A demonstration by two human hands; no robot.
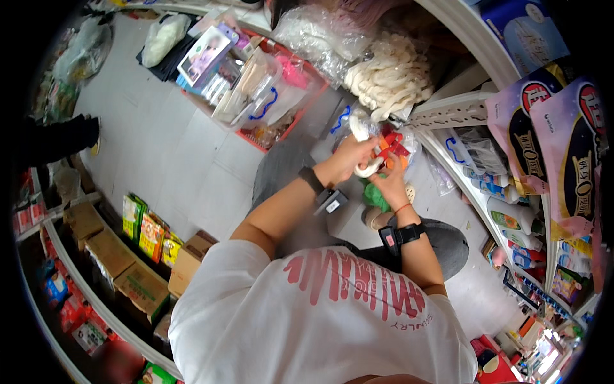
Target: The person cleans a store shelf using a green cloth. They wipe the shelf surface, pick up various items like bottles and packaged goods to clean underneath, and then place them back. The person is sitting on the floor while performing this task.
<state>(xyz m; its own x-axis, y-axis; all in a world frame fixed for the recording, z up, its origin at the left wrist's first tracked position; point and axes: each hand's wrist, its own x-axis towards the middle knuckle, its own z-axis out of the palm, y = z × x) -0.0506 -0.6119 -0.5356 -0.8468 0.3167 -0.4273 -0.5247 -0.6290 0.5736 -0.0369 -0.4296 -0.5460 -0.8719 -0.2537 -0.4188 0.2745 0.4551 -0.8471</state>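
A hank of white cord or yarn (368,169) is held between my two hands, its upper part rising above my left hand. My left hand (352,156) grips it, with the fingers curled around it. On the other side, my right hand (391,185) has its fingertips at the lower end of the hank, beside red ribbon-like material (391,148) and orange pieces. Green material (376,194) lies just below my hands. A heap of cream-coloured hanks (393,77) rests beyond them, next to clear plastic bags (316,41).
A red basket (309,113) with boxes and plastic containers stands ahead on the left. Shelves with bottles (511,216) and hanging packages (566,158) rise on the right. Cardboard boxes (110,254) line the lower-left shelf. Another person's dark-clothed leg (62,141) is at far left.
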